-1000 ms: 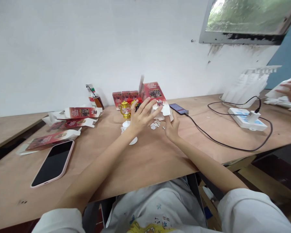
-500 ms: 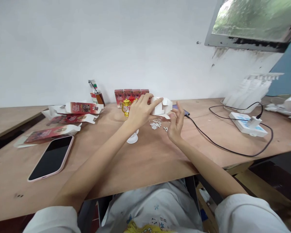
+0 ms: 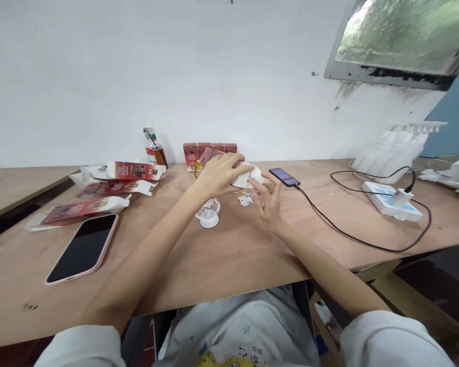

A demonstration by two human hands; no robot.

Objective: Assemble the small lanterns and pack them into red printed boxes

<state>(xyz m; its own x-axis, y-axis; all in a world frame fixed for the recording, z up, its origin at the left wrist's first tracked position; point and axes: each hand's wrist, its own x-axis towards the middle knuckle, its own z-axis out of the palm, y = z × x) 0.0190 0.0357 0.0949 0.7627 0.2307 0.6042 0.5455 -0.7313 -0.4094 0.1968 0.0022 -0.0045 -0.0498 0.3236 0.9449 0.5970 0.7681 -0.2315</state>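
Box (image 3: pixel 240 180), 1 pc., betw. my L hand (image 3: pixel 221 175) & R hand (image 3: pixel 268 203): prob. light, thin card, easily creased, best held by side walls. I have L clamped round box; R part-curled, tips at white flaps (image 3: pixel 256 175), can't tell if pinching.

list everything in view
carton: one, red-white, held
open cartons: three, red-white, left
small boxes: four, red, back
bottle: one, amber, back
lantern: one visible, gold, back
plastic piece: one, clear, centre
bits: many, white, centre
phone: one, pink case, left
wired phone: one, dark, centre
cable: one, black, right
power strip: one, white, right
bags: several, white, right
window: one, grey, top-right
wall: one, white, back
table: one, brown, below
left hand, right hand: two, bare, centre
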